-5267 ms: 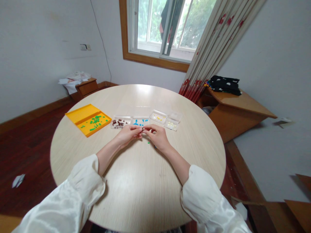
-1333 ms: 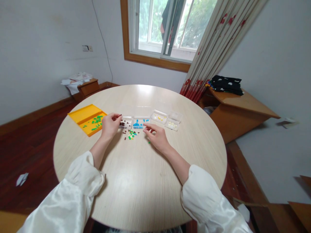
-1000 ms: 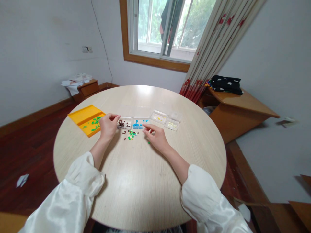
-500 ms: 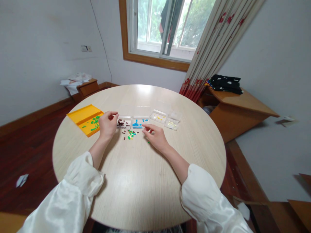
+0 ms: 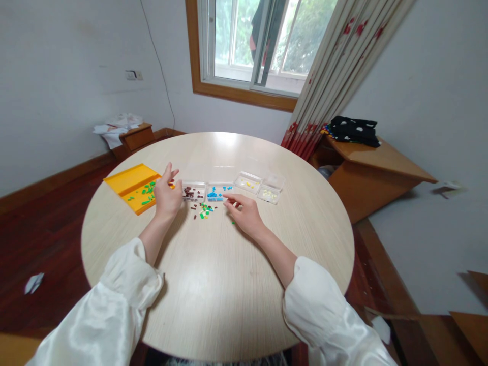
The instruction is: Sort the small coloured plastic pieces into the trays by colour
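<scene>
My left hand [image 5: 168,194] is raised with its fingers apart, between the yellow box [image 5: 132,174] with green pieces [image 5: 149,189] and the clear box of brown pieces [image 5: 188,193]. Nothing shows in it. My right hand [image 5: 244,213] hovers by the right end of the clear box of blue pieces [image 5: 214,194], its fingers curled with a gap between thumb and index finger and nothing visible in them. Between the hands lies a loose pile of mixed small pieces [image 5: 206,210]. Clear boxes with yellow pieces [image 5: 248,184] and pale pieces [image 5: 269,194] stand beyond my right hand.
The round wooden table [image 5: 213,284] bears everything. A small green piece [image 5: 233,222] lies beside my right hand. Behind the table are a window and a curtain [image 5: 335,66]. A wooden cabinet [image 5: 381,173] with black cloth [image 5: 354,132] stands at the right.
The fingers of my left hand have spread from a pinch and point more upward. My right hand has hardly moved.
</scene>
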Motion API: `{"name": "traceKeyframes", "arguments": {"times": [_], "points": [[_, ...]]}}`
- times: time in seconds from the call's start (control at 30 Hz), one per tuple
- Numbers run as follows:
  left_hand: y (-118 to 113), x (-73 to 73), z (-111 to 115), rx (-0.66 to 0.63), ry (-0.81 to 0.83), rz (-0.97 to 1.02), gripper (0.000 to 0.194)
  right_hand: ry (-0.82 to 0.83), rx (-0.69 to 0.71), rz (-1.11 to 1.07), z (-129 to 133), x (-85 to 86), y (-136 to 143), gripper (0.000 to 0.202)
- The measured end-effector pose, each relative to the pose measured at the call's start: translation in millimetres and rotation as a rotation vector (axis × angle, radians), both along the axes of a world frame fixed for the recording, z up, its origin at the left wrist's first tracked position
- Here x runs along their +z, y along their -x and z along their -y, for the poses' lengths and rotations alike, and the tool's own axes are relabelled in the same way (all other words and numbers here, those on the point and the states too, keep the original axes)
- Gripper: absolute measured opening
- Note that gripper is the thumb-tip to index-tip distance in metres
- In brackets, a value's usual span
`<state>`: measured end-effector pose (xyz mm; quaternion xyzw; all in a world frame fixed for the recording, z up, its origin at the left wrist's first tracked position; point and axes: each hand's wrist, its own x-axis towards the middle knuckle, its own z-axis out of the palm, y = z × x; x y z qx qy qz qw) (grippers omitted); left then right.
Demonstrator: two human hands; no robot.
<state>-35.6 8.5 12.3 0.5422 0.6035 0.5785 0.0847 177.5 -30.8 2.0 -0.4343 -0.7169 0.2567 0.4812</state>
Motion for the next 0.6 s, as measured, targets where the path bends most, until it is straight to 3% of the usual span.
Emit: {"name": "traceKeyframes", "arguments": {"times": [0.17, 0.27, 0.4, 0.6], "points": [[-5.1, 5.8, 3.1, -0.024, 0.027, 0.004, 0.031, -0.022, -0.057, 0.035, -4.5, 2.0, -3.8, 0.025], [-11.3, 6.9, 6.3, -0.151, 0.095, 0.033, 0.017, 0.018, -0.091, 0.106, -8.6, 3.5, -10.3, 0.033], [-17.9, 5.0, 10.9, -0.302, 0.14, -0.021, 0.027, 0.145, -0.098, 0.252, -13.0, 6.4, -24.2, 0.033], [-21.3, 7.2, 14.4, -0.305, 0.149, -0.102, 0.034, 0.235, 0.06, 0.426, -13.2, 13.5, -40.8, 0.03]]}}
